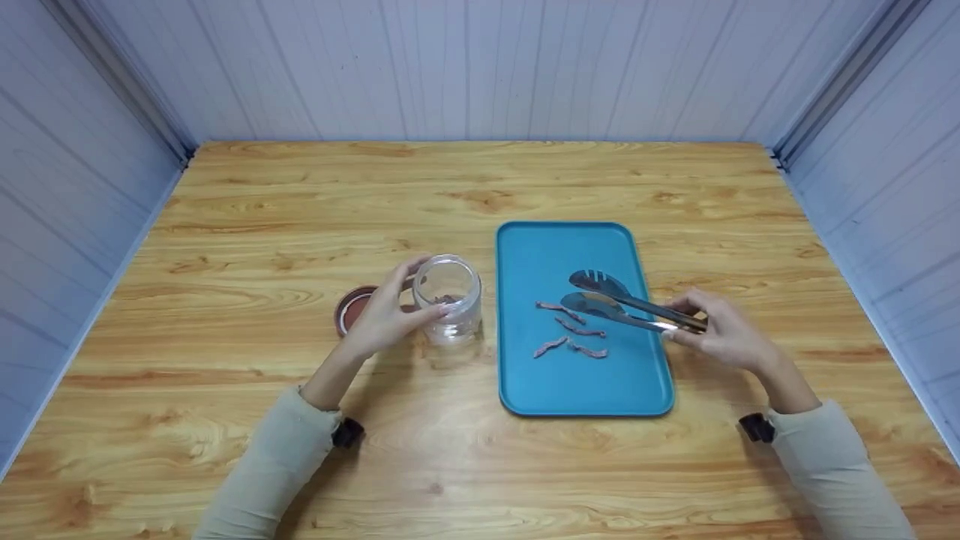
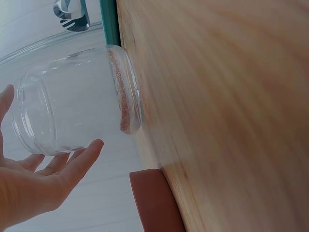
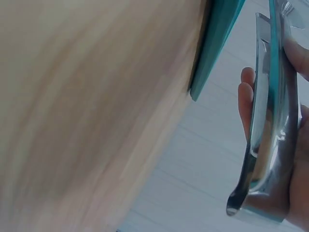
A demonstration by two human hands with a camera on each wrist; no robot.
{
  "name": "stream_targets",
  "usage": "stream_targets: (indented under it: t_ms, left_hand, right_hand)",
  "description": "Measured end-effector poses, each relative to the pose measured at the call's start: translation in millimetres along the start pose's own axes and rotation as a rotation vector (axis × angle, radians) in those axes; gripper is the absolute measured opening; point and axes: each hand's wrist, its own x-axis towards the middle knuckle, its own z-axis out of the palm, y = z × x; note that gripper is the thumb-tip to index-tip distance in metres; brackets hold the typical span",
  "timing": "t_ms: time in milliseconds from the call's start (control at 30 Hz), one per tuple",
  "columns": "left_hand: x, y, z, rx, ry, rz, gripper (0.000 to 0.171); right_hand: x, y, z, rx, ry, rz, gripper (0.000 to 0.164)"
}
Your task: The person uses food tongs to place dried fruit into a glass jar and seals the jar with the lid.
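A clear glass jar [image 1: 461,319] stands upright on the table, with reddish-brown strips [image 2: 123,104] lying at its bottom. My left hand [image 1: 386,319] holds the jar near the top, thumb on the near side and fingers round the left. In my right hand [image 1: 720,330] are metal serving tongs [image 1: 626,306], gripped by their arms. The tongs' heads stand apart above the blue tray [image 1: 555,394], with nothing visible between them. Several thin reddish strips, perhaps dried meat [image 1: 580,328], lie on the tray below and left of the tongs.
A reddish-brown round lid [image 1: 354,306] lies behind my left hand, left of the jar; its edge shows in the left wrist view. The tray is just right of the jar on the wooden table [image 1: 450,472]. Pale panel walls [image 1: 480,67] enclose the back and sides.
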Motion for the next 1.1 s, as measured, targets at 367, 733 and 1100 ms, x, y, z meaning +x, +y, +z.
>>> stream_targets:
  t_ms: [367,733,1100]
  left_hand:
    - [-0.6,0.5,-0.6,-0.006,-0.002,-0.004,0.069]
    - [-0.2,-0.8,0.0,-0.046,-0.014,0.013,0.069]
    - [0.1,-1.7,0.2,-0.047,-0.009,0.015,0.068]
  right_hand:
    - [-5.8,0.5,5.5,-0.033,-0.037,0.061,0.027]
    - [-5.1,-0.6,9.4,-0.098,-0.023,0.029,0.022]
    - [-3.5,-0.6,10.9,-0.097,0.002,0.015,0.018]
